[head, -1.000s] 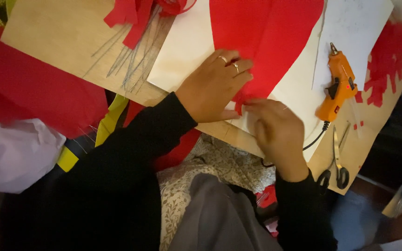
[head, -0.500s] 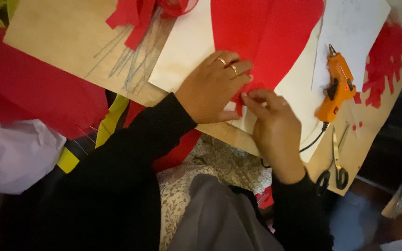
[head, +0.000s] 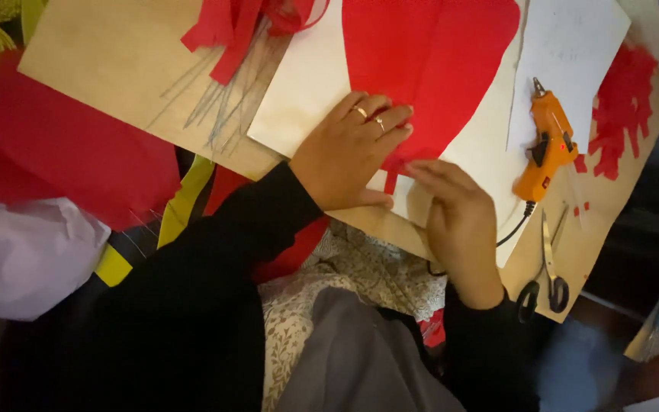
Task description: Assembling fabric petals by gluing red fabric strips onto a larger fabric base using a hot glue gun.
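Two bare hands, left hand [head: 348, 152] and right hand [head: 455, 210], press flat and open on red paper [head: 429, 61] near the board's [head: 123, 69] front edge, holding nothing.

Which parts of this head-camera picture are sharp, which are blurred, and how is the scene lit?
Head view: warm, dim light; the red paper shape, orange glue gun and left hand are fairly sharp; the right hand is slightly soft; the black sleeves sink into shadow; the lower right corner is blurred and dark.
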